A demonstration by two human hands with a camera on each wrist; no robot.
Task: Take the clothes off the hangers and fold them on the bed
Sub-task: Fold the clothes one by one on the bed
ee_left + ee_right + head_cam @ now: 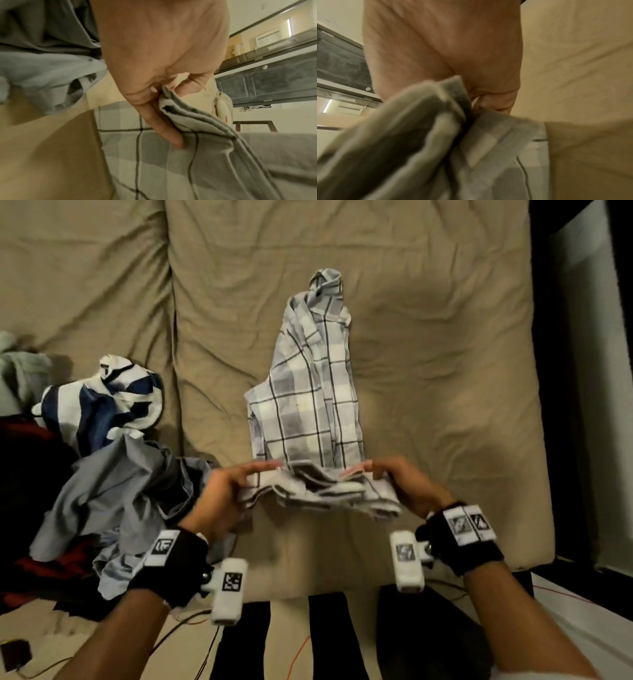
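In the head view, the grey-and-white checked cotton shirt lies lengthwise on the beige bed, already narrowed into a long strip. The left hand and the right hand each pinch one near corner of its hem and hold it above the sheet. No hanger is visible. I judge the step is the fold of the bottom end towards the collar. A pile of loose grey, striped and dark clothes waits at the left.

In the left wrist view, the thumb and fingers of the left grip pinch several layers of the edge.

In the right wrist view, blurred, the right grip also pinches bunched layers. The next move needs both corners carried forward evenly and laid down flat.
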